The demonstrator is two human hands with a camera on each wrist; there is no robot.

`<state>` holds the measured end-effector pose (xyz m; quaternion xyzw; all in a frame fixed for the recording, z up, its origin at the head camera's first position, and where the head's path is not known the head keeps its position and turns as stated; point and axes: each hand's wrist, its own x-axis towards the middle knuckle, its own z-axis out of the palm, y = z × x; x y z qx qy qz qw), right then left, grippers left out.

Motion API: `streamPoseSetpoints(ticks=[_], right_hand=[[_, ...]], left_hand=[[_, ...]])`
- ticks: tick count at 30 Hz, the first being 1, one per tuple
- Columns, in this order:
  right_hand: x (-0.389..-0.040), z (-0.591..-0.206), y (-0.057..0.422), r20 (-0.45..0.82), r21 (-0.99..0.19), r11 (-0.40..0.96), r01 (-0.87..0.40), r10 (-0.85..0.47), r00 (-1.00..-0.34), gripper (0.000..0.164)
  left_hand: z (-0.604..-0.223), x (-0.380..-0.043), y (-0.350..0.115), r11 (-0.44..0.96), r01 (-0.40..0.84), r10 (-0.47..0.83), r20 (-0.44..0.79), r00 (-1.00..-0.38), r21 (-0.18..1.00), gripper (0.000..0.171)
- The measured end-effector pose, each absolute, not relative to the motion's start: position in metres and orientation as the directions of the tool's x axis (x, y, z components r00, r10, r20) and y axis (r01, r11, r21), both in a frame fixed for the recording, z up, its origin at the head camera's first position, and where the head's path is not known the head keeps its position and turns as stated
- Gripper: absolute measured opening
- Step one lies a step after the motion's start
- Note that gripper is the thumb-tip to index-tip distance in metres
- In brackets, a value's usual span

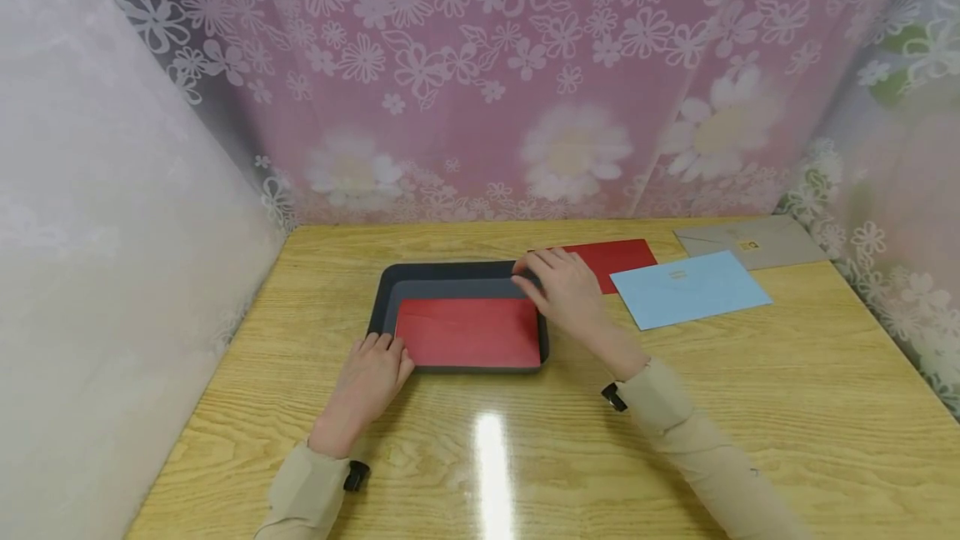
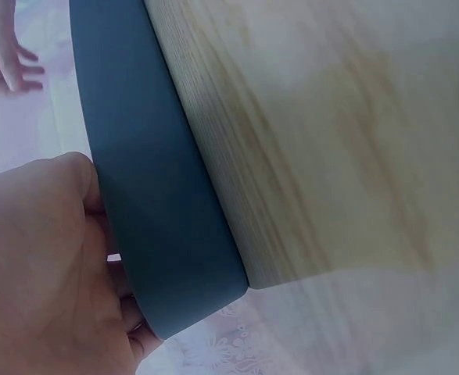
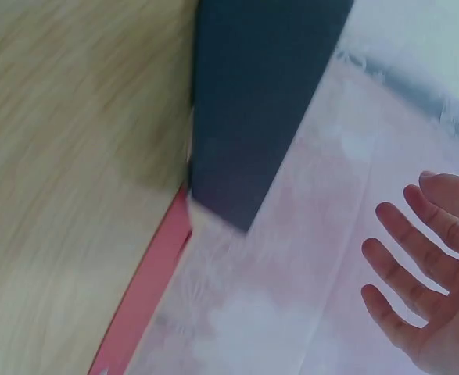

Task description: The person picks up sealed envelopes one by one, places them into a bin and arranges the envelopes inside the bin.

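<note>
One bare left hand [image 1: 372, 369] at the near-left corner of a dark-grey rectangular tray [image 1: 442, 288], grip clamped or not I cannot tell; inside, a flat red rectangular envelope [image 1: 468, 332]; beyond, the right hand [image 1: 564, 288], grip apart, at the far-right corner.

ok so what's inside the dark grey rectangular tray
A red rectangular paper envelope lies in the dark grey rectangular tray, toward its near side; bare floor shows beyond. Anything beneath the envelope is covered; the left hand and right hand hide two tray corners.
</note>
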<state>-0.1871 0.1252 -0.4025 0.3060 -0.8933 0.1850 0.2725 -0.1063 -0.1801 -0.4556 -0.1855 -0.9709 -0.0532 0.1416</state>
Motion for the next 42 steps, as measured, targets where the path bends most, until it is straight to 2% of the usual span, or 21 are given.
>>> streamPoseSetpoints(ticks=[14, 22, 25, 29, 34, 36, 42], right_hand=[[-0.188, -0.411, 0.246, 0.558, -0.158, 0.872, -0.462, -0.307, -0.771, 0.023], [-0.173, -0.423, 0.294, 0.387, -0.115, 0.927, -0.357, -0.289, -0.876, 0.035], [-0.168, -0.429, 0.307, 0.291, -0.071, 0.933, -0.352, -0.318, -0.902, 0.042], [-0.165, -0.435, 0.320, 0.153, -0.020, 0.936, -0.352, -0.345, -0.926, 0.044], [-0.166, -0.439, 0.326, -0.010, -0.056, 0.943, -0.328, -0.329, -0.944, 0.044], [-0.165, -0.441, 0.327, -0.028, -0.069, 0.945, -0.319, -0.321, -0.947, 0.045], [-0.155, -0.444, 0.320, 0.024, -0.027, 0.934, -0.355, -0.354, -0.935, 0.045]], left_hand=[[-0.456, -0.106, -0.180, 0.925, 0.377, 0.349, 0.282, -0.893, 0.051, 0.024], [-0.456, -0.106, -0.180, 0.919, 0.391, 0.362, 0.302, -0.882, 0.040, 0.025], [-0.456, -0.106, -0.179, 0.921, 0.388, 0.361, 0.293, -0.885, 0.039, 0.025], [-0.456, -0.106, -0.179, 0.924, 0.381, 0.356, 0.276, -0.893, 0.041, 0.024], [-0.456, -0.106, -0.179, 0.924, 0.378, 0.352, 0.275, -0.895, 0.049, 0.024], [-0.456, -0.106, -0.179, 0.925, 0.378, 0.351, 0.274, -0.895, 0.049, 0.024], [-0.455, -0.106, -0.179, 0.928, 0.367, 0.343, 0.244, -0.907, 0.059, 0.023]])
